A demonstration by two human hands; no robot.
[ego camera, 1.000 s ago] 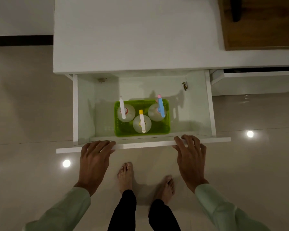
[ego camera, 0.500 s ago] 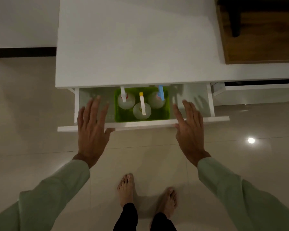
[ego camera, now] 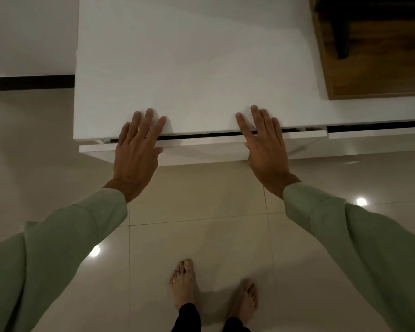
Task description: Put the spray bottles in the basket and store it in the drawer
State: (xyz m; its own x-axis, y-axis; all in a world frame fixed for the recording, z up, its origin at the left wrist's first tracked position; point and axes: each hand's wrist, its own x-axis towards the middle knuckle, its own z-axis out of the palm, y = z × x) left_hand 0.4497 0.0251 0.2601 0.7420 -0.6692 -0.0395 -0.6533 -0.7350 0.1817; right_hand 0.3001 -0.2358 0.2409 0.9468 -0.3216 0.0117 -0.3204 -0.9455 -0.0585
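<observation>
The white drawer [ego camera: 201, 143] sits almost fully inside the white cabinet [ego camera: 192, 68]; only a thin dark gap shows along its top edge. My left hand [ego camera: 137, 144] lies flat against the drawer front on the left, fingers spread and reaching over the cabinet top. My right hand [ego camera: 264, 142] presses flat on the right side in the same way. Neither hand holds anything. The green basket and the spray bottles are hidden inside the drawer.
A second white drawer front [ego camera: 379, 131] lies to the right of mine. A wooden surface [ego camera: 374, 46] with a dark object on it occupies the upper right. Glossy beige floor tiles [ego camera: 201, 212] and my bare feet [ego camera: 185, 283] are below.
The drawer slid from wide open to nearly closed, hiding the green basket with its three spray bottles. Both hands moved forward with the drawer front, palms flat.
</observation>
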